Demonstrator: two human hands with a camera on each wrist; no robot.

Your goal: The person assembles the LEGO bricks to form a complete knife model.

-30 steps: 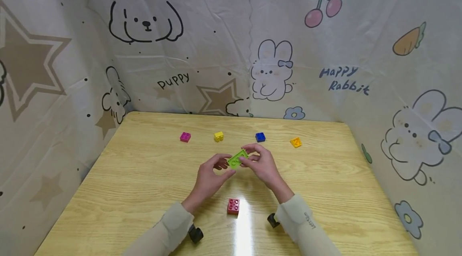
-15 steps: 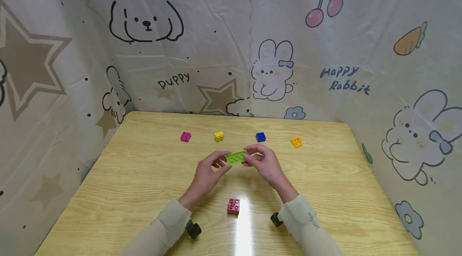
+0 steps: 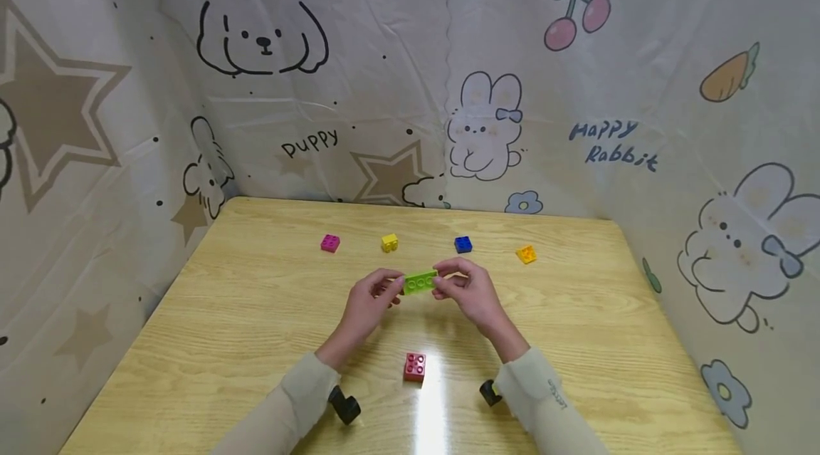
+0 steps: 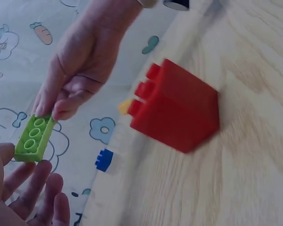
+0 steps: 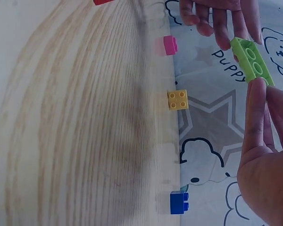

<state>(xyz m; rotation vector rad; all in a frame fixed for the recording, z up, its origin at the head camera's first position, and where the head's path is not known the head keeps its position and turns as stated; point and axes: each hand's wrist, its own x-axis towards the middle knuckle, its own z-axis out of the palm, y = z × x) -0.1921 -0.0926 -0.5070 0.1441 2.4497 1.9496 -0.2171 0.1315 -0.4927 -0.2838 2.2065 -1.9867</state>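
Over wooden table (image 3: 256, 298) | left grip (image 3: 366, 305), right grip (image 3: 475, 297): pinching opposite ends of green brick (image 3: 419, 283)

Both arms slant inward from the bottom edge of the head view, the left forearm (image 3: 278, 409) and right forearm (image 3: 551, 405) covered by pale sleeves to the wrists. Bare wrists lead to the left hand (image 3: 370, 297) and right hand (image 3: 472, 293), which face each other, fingertips near but apart. The left hand pinches with thumb and fingertips; in its wrist view, its other fingers (image 4: 54, 190) spread loosely, slightly bent. The right hand pinches too, its forefinger arched above the thumb (image 3: 450, 287), which points toward the left hand.
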